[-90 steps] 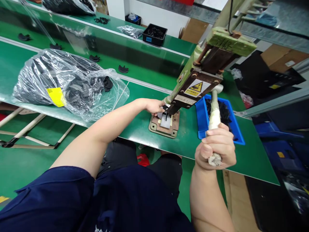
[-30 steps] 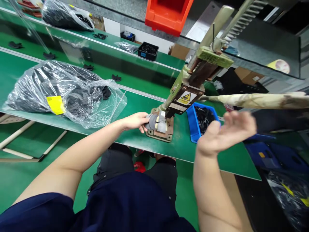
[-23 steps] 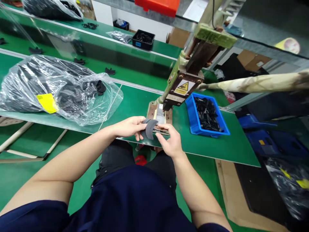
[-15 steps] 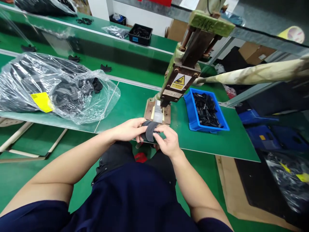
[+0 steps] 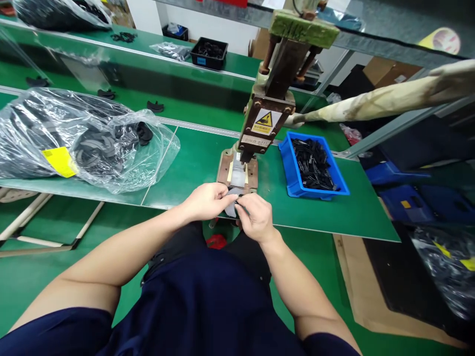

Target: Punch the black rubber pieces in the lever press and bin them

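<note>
Lower centre of frame: a curved grey pad (image 5: 230,211) is being held between both hands, just below the baseplate (image 5: 223,173) of the lever press (image 5: 265,123). By the left hand (image 5: 208,201) it is being pinched between thumb and fingers; by the right hand (image 5: 255,216) a small black piece (image 5: 239,199) is being pinched at the pad's right side, fingertips brought close together. Whether the two parts are being joined or merely touched cannot be told; the contact is being covered by fingertips.

Handling, as judged: light, fairly flexible, hardly fragile, perhaps slightly slick on the smooth face; best taken by the broad outer edge, clear of the black piece. The pad's long axis is running roughly up and down the frame, bowed, its visible lower end being pointed toward the bottom edge; the rest is being partly hidden.
</note>
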`<state>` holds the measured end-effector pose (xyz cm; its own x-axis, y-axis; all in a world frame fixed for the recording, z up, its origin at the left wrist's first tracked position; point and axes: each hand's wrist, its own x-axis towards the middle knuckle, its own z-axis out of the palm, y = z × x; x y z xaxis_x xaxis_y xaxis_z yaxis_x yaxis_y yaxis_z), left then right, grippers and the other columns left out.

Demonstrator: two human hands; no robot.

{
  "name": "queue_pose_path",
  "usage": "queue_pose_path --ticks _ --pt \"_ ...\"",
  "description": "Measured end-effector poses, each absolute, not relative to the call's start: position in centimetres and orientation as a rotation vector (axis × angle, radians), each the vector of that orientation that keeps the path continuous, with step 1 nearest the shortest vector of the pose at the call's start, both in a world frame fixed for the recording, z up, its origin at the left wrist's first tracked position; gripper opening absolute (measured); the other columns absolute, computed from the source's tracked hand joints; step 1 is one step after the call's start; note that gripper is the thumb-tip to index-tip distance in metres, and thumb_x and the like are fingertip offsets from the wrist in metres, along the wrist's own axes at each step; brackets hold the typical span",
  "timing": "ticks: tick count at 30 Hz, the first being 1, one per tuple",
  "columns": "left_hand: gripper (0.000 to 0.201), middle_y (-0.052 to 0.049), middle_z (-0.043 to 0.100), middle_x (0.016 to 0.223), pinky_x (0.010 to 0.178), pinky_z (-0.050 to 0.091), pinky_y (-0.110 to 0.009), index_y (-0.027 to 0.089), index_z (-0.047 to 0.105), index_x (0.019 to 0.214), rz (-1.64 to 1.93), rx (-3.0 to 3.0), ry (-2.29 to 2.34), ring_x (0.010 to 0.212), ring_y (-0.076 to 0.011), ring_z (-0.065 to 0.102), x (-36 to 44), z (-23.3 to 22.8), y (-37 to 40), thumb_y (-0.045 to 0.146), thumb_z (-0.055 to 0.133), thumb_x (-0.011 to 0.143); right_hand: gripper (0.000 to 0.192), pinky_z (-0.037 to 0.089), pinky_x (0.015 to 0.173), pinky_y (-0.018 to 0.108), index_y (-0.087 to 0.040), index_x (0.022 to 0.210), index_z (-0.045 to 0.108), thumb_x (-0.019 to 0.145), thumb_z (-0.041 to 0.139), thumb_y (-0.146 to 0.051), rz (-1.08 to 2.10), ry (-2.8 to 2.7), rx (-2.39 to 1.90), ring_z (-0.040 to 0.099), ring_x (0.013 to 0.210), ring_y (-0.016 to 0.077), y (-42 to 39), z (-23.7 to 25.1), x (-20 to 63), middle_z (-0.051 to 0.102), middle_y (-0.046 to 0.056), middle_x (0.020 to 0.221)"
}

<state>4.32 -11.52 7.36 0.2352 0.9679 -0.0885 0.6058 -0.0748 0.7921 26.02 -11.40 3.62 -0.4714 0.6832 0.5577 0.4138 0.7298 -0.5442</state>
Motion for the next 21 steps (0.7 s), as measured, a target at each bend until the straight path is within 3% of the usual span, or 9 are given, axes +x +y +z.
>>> queue_pose_path --ticks 2,5,10,14,18,21 --pt "0.052 0.003 0.044 0.058 0.055 0.027 -0.030 0.022 0.045 0.064 0.615 1.759 1.465 0.055 -0.0134 0.038 4.7 7.2 -11.5 0.058 0.058 0.100 0.009 0.054 0.084 0.037 -0.024 0.102 0.071 0.097 0.064 -0.027 0.453 -2.111 -0.850 0.067 0.090 0.0193 -11.5 3.5 25.9 0.075 0.007 0.097" --pt "0.044 -0.001 0.055 0.068 0.062 0.035 -0.031 0.021 0.053 0.068 0.782 1.958 1.484 0.064 -0.0159 0.049 5.3 8.4 -12.5 0.050 0.060 0.101 0.008 0.053 0.080 0.035 -0.023 0.098 0.069 0.098 0.064 -0.029 0.495 -2.018 -0.906 0.066 0.085 0.0177 -11.3 3.2 25.9 0.073 0.005 0.091" --pt "0.022 -0.006 0.069 0.090 0.084 0.048 -0.035 0.021 0.071 0.096 1.178 2.110 1.211 0.088 -0.0202 0.063 4.9 10.8 -13.5 0.040 0.063 0.103 0.010 0.056 0.082 0.034 -0.024 0.099 0.067 0.097 0.067 -0.034 0.585 -1.768 -0.977 0.069 0.089 0.0165 -11.0 2.4 26.8 0.074 0.004 0.096" --pt "0.031 -0.003 0.069 0.092 0.072 0.049 -0.029 0.020 0.069 0.104 1.144 1.602 1.255 0.078 -0.0160 0.061 3.8 9.6 -12.3 0.051 0.067 0.100 0.010 0.058 0.087 0.036 -0.024 0.096 0.068 0.093 0.073 -0.033 0.692 -1.658 -0.971 0.072 0.092 0.0176 -11.4 1.6 27.2 0.075 0.003 0.097" --pt "0.044 0.003 0.056 0.070 0.057 0.038 -0.025 0.020 0.058 0.081 0.914 1.373 1.074 0.061 -0.0118 0.048 4.2 8.1 -12.1 0.060 0.066 0.097 0.016 0.060 0.085 0.036 -0.025 0.098 0.069 0.092 0.075 -0.038 0.804 -1.586 -0.954 0.073 0.090 0.0180 -12.1 1.0 26.4 0.076 0.004 0.097" --pt "0.048 0.004 0.051 0.065 0.054 0.034 -0.025 0.020 0.054 0.077 0.918 1.311 1.047 0.058 -0.0111 0.044 4.9 7.7 -12.7 0.062 0.067 0.096 0.021 0.062 0.081 0.033 -0.024 0.103 0.069 0.093 0.075 -0.042 0.874 -1.543 -0.959 0.074 0.088 0.0170 -12.3 0.9 25.6 0.077 0.005 0.099"
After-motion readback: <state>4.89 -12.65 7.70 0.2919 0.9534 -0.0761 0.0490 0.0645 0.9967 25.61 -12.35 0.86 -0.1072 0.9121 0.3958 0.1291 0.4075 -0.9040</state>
